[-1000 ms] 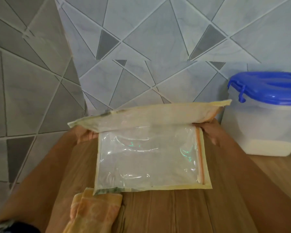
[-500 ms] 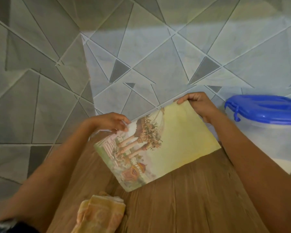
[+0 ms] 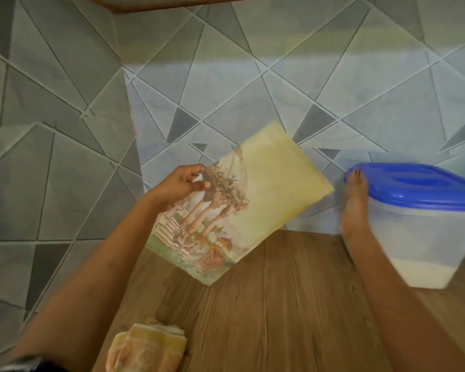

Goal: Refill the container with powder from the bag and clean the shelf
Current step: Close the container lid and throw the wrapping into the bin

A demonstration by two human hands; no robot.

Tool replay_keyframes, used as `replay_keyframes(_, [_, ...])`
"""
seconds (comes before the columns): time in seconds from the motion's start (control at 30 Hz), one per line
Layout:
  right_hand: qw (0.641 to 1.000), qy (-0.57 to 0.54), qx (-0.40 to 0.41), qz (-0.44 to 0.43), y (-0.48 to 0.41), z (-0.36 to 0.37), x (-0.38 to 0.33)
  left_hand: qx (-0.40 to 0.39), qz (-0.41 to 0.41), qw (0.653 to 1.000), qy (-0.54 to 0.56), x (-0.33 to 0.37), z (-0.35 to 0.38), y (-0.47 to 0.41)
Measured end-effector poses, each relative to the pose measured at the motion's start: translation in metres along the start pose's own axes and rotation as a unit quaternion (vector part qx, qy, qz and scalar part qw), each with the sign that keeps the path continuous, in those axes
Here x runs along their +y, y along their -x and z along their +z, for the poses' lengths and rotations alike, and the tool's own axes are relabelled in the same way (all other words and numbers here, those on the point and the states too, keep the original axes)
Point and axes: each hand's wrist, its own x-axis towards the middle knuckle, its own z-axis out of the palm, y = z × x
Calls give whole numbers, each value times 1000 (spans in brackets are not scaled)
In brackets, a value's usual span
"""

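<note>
My left hand (image 3: 181, 185) grips the left edge of a flat, folded yellow bag (image 3: 255, 200) printed with columns and trees, held tilted above the wooden shelf (image 3: 279, 304). My right hand (image 3: 353, 200) rests against the left side of a translucent plastic container (image 3: 424, 237), with a fingertip on the rim of its blue lid (image 3: 419, 185). The lid sits on the container. A low layer of white powder (image 3: 430, 273) shows through the container's wall at the bottom. The right hand is blurred and holds nothing.
A folded yellow-orange cloth (image 3: 148, 347) lies on the shelf near the front, by my left forearm. Grey triangular-patterned tiled walls (image 3: 226, 89) close the shelf at the back and left. A wooden edge (image 3: 199, 4) runs overhead.
The bag went from half-folded flat on the shelf to folded and lifted. My right hand has let go of the bag's corner and moved right onto the container; the left hand alone holds the bag.
</note>
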Motion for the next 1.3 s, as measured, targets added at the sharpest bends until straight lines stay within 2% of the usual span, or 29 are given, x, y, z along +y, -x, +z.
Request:
replay_keyframes(0.03, [997, -6, -24, 72, 14, 0, 21, 20, 3, 1000, 15, 4, 0, 0])
replay_keyframes(0.1, [975, -17, -147, 166, 47, 12, 52, 53, 7, 997, 50, 12, 3, -2])
replay_keyframes(0.17, [947, -58, -273, 158, 67, 29, 63, 77, 2, 994, 80, 17, 11, -2])
replay_keyframes(0.2, [939, -83, -302, 144, 70, 38, 62, 86, -2, 992, 90, 14, 15, -3])
replay_keyframes(0.27, [940, -100, -303, 120, 67, 48, 50, 111, -13, 987, 115, 12, 24, 0])
replay_keyframes(0.37, [962, -49, -260, 64, 56, 48, 36, 158, -38, 976, 145, 3, 31, 8])
replay_keyframes(0.53, [964, 38, -264, 14, 40, 39, 29, 159, -142, 962, 173, -24, 29, 16])
replay_keyframes(0.63, [964, 66, -257, 36, 32, 38, 30, 150, -176, 953, 197, -32, 30, 17])
replay_keyframes(0.77, [951, 51, -266, 151, 27, 32, 22, 130, -212, 945, 213, -32, 36, 19])
replay_keyframes(0.83, [943, 21, -263, 201, 29, 27, 18, 111, -228, 932, 260, -30, 45, 24])
replay_keyframes(0.93, [933, -95, -210, 277, 28, 25, 30, 160, -278, 868, 380, -39, 56, 32])
replay_keyframes(1.0, [925, -159, -173, 299, 28, 23, 38, 158, -293, 835, 438, -41, 59, 38])
replay_keyframes(1.07, [899, -235, -192, 317, 30, 18, 38, 141, -293, 813, 483, -41, 58, 42])
replay_keyframes(1.1, [872, -288, -223, 328, 31, 16, 38, 132, -293, 800, 506, -41, 58, 44])
replay_keyframes(1.17, [849, -323, -265, 324, 33, 13, 38, 110, -280, 776, 555, -42, 58, 48])
replay_keyframes(1.2, [855, -306, -275, 316, 32, 13, 40, 99, -265, 777, 563, -43, 59, 50])
replay_keyframes(1.23, [882, -254, -272, 288, 33, 14, 40, 101, -258, 790, 547, -42, 60, 51])
replay_keyframes(1.3, [942, -80, -261, 197, 39, 19, 38, 112, -263, 848, 446, -38, 62, 51])
